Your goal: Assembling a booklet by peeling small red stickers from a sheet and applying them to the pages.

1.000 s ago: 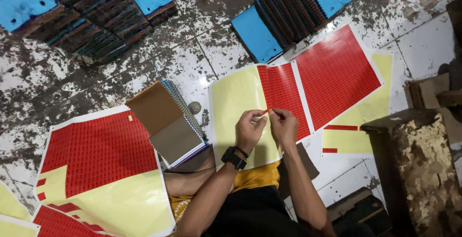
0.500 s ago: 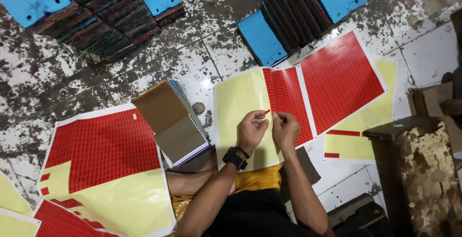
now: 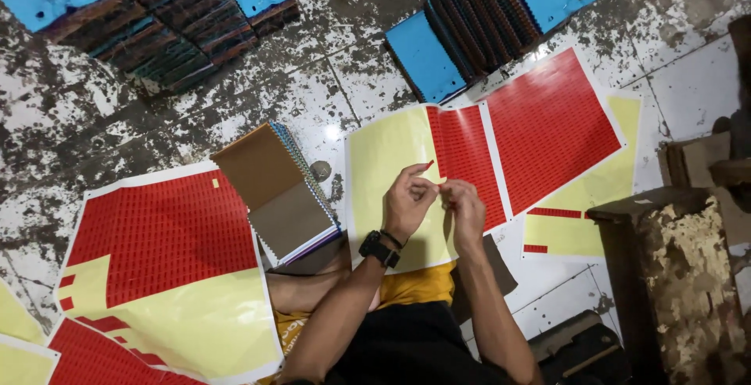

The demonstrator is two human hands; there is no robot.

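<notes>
Over the yellow-and-red sticker sheet (image 3: 391, 174) in front of our knees, we bring both hands together. Our left hand (image 3: 408, 203), with a black watch (image 3: 379, 249) on its wrist, has its thumb and forefinger pinched narrow, and our right hand (image 3: 465, 211) meets it fingertip to fingertip, its fingers curled in just as tightly. Whatever sits between the fingertips is too small for us to make out, so we cannot tell what is held there. The sheet below lies flat on the floor, mostly bare yellow backing on its left part and rows of small red stickers on its right.

Just beside it to the right lies a second sheet, nearly all red (image 3: 551, 131), overlapping a yellow sheet (image 3: 618, 150) with only a few red strips left. To the left of our hands a spiral-bound notebook (image 3: 278, 193) with a brown cover lies tilted, touching the near sheet's edge. Further left a large red-and-yellow sheet (image 3: 156, 260) spreads across the stained white floor tiles (image 3: 328, 80). Stacks of blue-covered notebooks (image 3: 485, 17) fan out at the top right, and another such pile (image 3: 156, 17) at the top left. A worn wooden block (image 3: 673, 275) stands at our right.
</notes>
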